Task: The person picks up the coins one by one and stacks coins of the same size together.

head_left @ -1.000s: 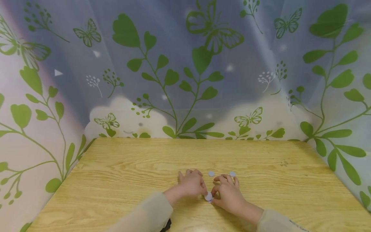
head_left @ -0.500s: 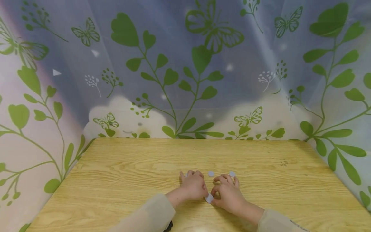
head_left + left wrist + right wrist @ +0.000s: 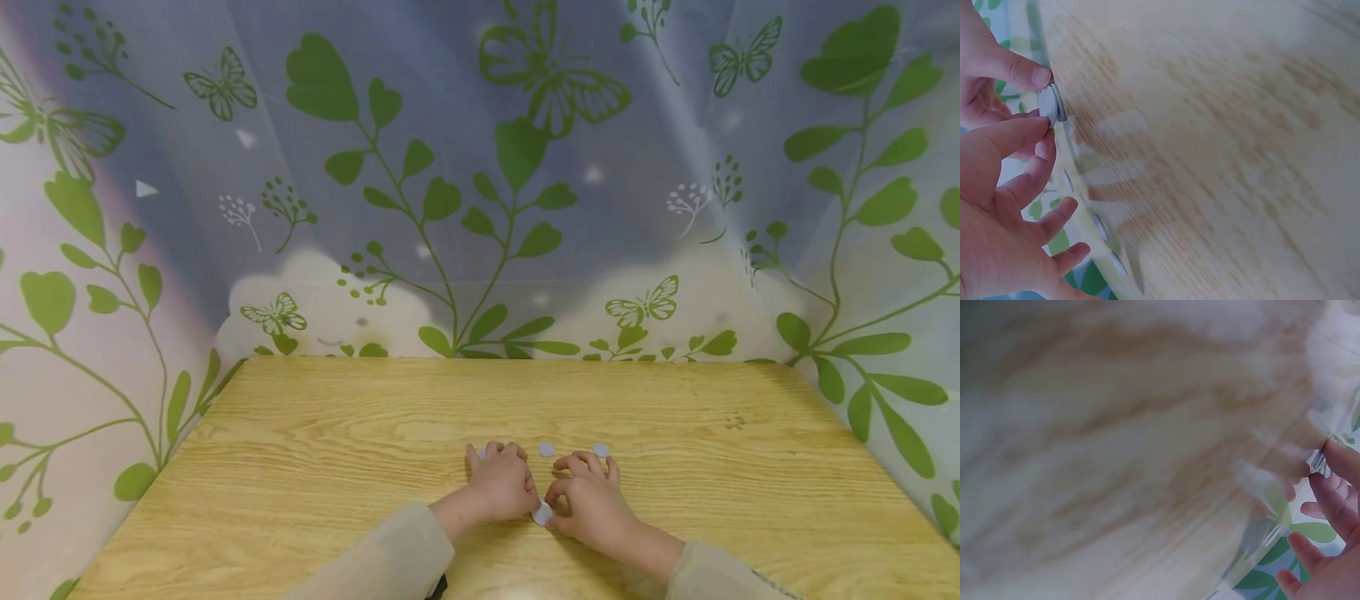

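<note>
Small pale, flat round discs [image 3: 542, 512] lie close together in a little stack between my two hands. My left hand [image 3: 504, 483] pinches the stack's edge from the left between thumb and index finger, its other fingers spread. From the opposite side my right hand [image 3: 596, 504] pinches the discs with thumb and index fingertip. In the left wrist view the front disc [image 3: 1049, 106] overlaps others behind it, slightly offset. The right wrist view shows the stack [image 3: 1317, 461] edge-on between the fingertips, partly covered by them.
Farther back on the wooden table [image 3: 337, 433], single discs lie in a row: a middle disc [image 3: 546, 449], a right disc [image 3: 601, 450] beyond my right fingers, and a left disc [image 3: 483, 452] partly hidden by my left fingers. A leaf-and-butterfly patterned curtain [image 3: 637, 208] encloses the table.
The upper disc has come down and lines up more closely with those beneath. My left hand has shifted slightly right, showing part of the left disc. The right hand stays almost still.
</note>
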Demonstrator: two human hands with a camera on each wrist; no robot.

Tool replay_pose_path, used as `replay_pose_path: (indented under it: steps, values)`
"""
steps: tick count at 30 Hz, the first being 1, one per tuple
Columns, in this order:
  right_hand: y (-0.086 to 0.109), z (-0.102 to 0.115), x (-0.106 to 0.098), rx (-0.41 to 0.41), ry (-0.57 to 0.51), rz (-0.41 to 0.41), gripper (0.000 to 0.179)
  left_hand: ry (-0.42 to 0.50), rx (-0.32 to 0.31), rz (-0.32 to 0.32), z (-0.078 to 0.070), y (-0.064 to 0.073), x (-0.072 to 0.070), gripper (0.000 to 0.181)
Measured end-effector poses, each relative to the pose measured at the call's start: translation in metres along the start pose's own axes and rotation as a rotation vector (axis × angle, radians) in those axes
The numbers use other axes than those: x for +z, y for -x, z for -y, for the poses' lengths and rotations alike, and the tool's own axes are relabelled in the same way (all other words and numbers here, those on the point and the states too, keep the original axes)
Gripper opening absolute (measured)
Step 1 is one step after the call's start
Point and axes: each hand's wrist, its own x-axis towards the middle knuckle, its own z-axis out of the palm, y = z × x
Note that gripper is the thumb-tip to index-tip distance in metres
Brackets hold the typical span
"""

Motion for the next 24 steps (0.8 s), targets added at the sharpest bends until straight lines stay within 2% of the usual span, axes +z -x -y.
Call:
replay_pose_path:
  steps: [12,24]
  values:
    - [0.002,-0.001,-0.002,-0.024,-0.013,0.019,0.018,0.007,0.018,-0.013,0.001,0.001,0.002,0.018]
    - [0.003,-0.002,0.000,-0.050,0.007,0.016,0.021,0.113,0.034,-0.154,0.019,-0.005,-0.007,0.009]
